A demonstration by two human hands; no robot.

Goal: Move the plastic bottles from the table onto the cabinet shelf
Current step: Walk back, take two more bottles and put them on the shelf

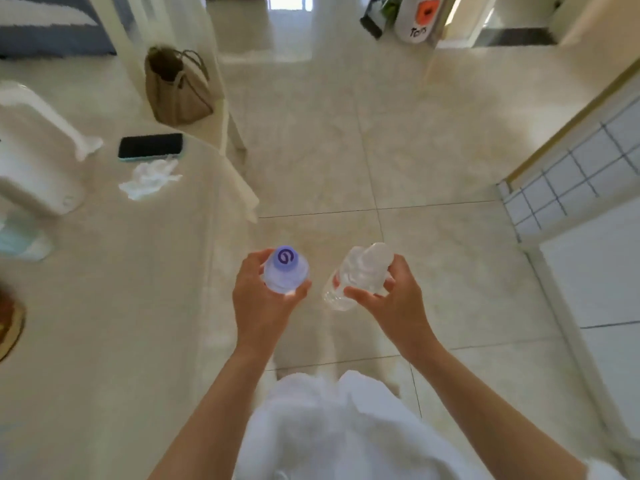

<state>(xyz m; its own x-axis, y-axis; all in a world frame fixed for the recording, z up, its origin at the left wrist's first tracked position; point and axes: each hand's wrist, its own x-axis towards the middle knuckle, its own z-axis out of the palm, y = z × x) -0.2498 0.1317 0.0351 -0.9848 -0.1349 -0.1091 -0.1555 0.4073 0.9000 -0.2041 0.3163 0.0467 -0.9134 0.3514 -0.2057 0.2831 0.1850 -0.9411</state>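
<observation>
My left hand (258, 303) grips a clear plastic bottle with a purple cap (285, 270), held upright and seen from above. A second clear plastic bottle (356, 273), tilted with its pale cap pointing up and away, is held in my right hand (388, 299). Both bottles hang over the tiled floor, just right of the table's edge. The cream table (114, 289) fills the left side. No cabinet shelf is clearly in view.
On the table lie a black phone (150, 145), a crumpled tissue (150, 178), a white container (31, 174) and a face mask (20, 242). A tan bag (176, 88) sits on a chair behind it. A tiled wall (571, 174) stands right.
</observation>
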